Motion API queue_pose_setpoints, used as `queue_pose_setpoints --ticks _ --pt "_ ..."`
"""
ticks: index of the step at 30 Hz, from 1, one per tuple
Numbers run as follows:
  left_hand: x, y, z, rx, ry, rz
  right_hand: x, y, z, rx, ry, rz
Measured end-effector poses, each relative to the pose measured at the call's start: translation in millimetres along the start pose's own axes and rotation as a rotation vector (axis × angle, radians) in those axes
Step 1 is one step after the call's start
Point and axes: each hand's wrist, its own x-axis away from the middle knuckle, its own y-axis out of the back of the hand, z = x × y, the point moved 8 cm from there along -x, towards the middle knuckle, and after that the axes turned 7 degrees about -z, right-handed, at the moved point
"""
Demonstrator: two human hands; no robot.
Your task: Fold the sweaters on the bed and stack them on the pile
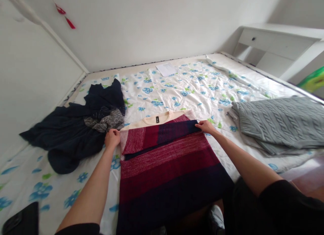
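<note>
A knitted sweater lies on the bed in front of me, cream at the neck, then red mottled, dark red and navy bands. Its sleeves are folded across the chest, and a small black label shows inside the collar. At the upper left edge, by the shoulder fold, my left hand is closed on the sweater with fingers pinched. On the right side my right hand pinches the navy cuff end of a sleeve. The sweater's lower hem reaches the bed's near edge.
Dark crumpled clothing with a grey mottled part lies left. Grey cable-knit garments are stacked at right. A white paper sits near the wall on the floral sheet. A black phone lies lower left; a white desk stands back right.
</note>
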Motion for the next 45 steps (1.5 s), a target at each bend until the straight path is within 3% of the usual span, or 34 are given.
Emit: queue_pose_setpoints --ticks 4,8,11,15,19,22,25,32,40,45 --pt "17.8 26.0 -22.3 -0.077 -0.085 -0.011 2.0 1.2 -0.2 -0.045 -0.004 0.06" --pt "63.9 50.0 -41.5 -0.086 -0.363 0.137 2.0 1.8 -2.2 -0.028 0.006 0.056" --pt "111.8 53.7 -24.5 -0.041 -0.395 0.303 2.7 -0.9 -2.6 0.019 0.03 0.071" --pt "145.9 56.1 4.4 -0.025 -0.322 0.305 7.1 6.3 0.8 0.063 0.064 0.037" --pt "140.1 50.8 -4.1 -0.025 -0.371 0.283 19.2 26.9 33.6 0.114 0.339 -0.144" --pt "131.7 38.9 -18.6 -0.005 -0.426 0.369 34.5 10.6 62.8 0.083 0.56 0.022" --pt "127.2 31.0 -21.9 -0.046 -0.459 0.43 44.4 -7.7 77.1 0.126 0.645 0.135" --pt "128.1 24.9 -13.4 -0.079 -0.455 0.544 42.7 -10.7 72.3 0.201 0.581 0.18" --pt "131.3 15.5 -10.0 -0.119 -0.334 0.704 38.7 -1.0 65.5 0.15 0.462 0.206" --pt "124.4 21.5 -12.4 -0.221 -0.388 0.628 37.9 1.1 67.9 0.251 0.475 0.193"
